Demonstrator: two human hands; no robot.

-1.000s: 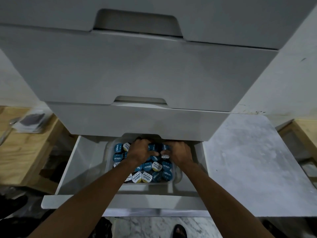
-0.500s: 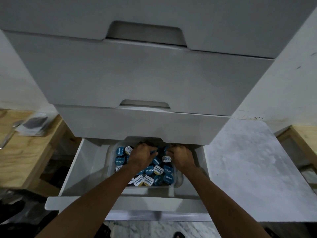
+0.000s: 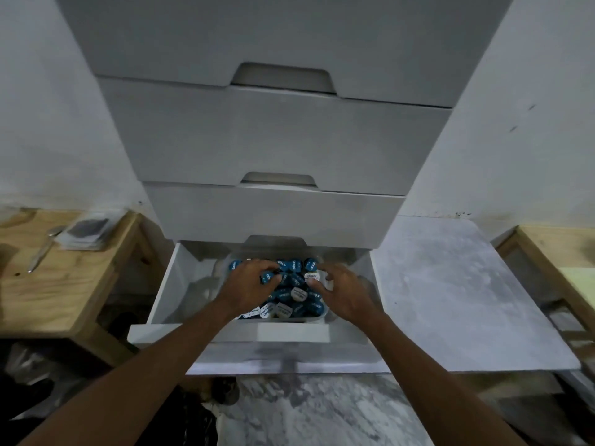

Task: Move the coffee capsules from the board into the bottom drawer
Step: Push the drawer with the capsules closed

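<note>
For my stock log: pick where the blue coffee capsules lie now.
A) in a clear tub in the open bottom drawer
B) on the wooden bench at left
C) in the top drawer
A: the capsules fill a clear tub inside the pulled-out bottom drawer.

Beneath the left hand [image 3: 249, 284] and right hand [image 3: 341, 291], the coffee capsules [image 3: 294, 292] were mostly blue with white lettering, and a few had white lids. The bottom drawer [image 3: 167, 284] around them was white. Right of the right hand was a mottled grey-white marble slab [image 3: 450, 300]; left of the left hand, a yellowish-brown, grained wooden table [image 3: 64, 284].
</note>
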